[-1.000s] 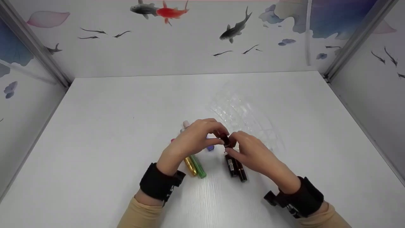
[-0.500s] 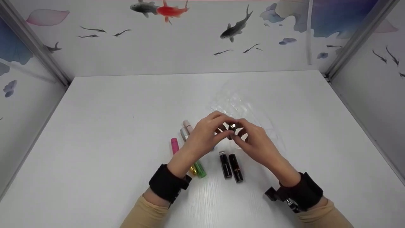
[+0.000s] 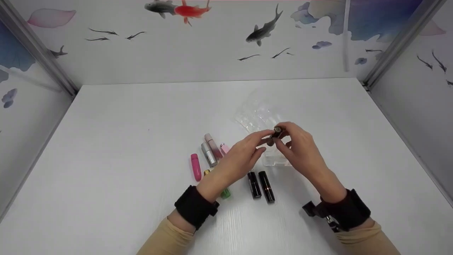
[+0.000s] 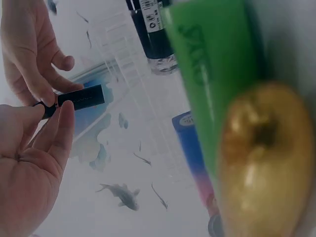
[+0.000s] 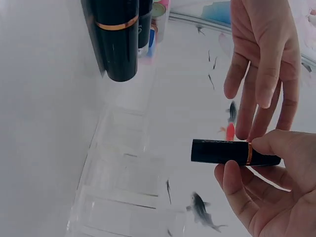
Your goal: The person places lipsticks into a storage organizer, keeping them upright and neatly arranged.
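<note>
My right hand (image 3: 306,148) pinches a black lipstick tube (image 5: 219,151) with a gold band, thumb on one side and fingers on the other. The tube (image 3: 277,132) is raised over the near part of a clear plastic organizer (image 3: 274,163). My left hand (image 3: 239,154) is beside it with fingers extended, fingertips right at the tube, its thumb apart. Just below the hands, a second black lipstick (image 3: 267,187) with a gold band and a black tube with a label (image 3: 254,185) lie side by side on the table.
Left of the hands lie a pink tube (image 3: 195,167), a silver tube (image 3: 208,154) and a pale pink tube (image 3: 213,146). A green tube (image 4: 212,74), a gold tube (image 4: 269,158) and a blue-pink tube (image 4: 192,153) show in the left wrist view. Fish-patterned walls enclose the table.
Both hands have moved right and away from me with the lipstick tube, over the organizer. The left hand has loosened from it, its fingers straighter, while the right hand keeps hold.
</note>
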Available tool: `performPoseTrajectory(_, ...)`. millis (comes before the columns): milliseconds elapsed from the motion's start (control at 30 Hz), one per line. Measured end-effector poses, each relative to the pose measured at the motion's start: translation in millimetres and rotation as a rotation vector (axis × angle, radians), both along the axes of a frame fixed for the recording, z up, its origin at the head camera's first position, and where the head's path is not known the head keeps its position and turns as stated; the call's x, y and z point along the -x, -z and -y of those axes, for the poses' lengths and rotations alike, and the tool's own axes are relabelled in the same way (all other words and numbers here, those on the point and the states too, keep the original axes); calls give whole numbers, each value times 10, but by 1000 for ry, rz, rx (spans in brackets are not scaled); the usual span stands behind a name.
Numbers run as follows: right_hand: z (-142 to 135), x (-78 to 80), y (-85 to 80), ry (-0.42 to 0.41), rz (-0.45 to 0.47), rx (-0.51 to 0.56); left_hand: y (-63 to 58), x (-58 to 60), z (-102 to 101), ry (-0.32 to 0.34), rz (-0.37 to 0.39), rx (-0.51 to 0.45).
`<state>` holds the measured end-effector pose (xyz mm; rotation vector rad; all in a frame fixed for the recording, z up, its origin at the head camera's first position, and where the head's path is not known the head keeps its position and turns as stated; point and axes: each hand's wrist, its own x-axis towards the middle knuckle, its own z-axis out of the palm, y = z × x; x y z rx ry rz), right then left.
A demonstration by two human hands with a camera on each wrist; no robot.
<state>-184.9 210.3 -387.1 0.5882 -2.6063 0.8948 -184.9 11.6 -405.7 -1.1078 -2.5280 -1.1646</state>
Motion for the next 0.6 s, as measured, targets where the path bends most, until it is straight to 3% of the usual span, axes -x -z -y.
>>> performPoseTrajectory(133,-67,24,-37,-2,-3,-11,30,-23,-41,11,-19,83)
performPoseTrajectory(367,-149,20,-112,-37,5,-68,28,-63,-78,37,63,165)
performPoseTrajectory(600,-205,-21,-185,-66,116,-98,42,-91,-119,59,127,200)
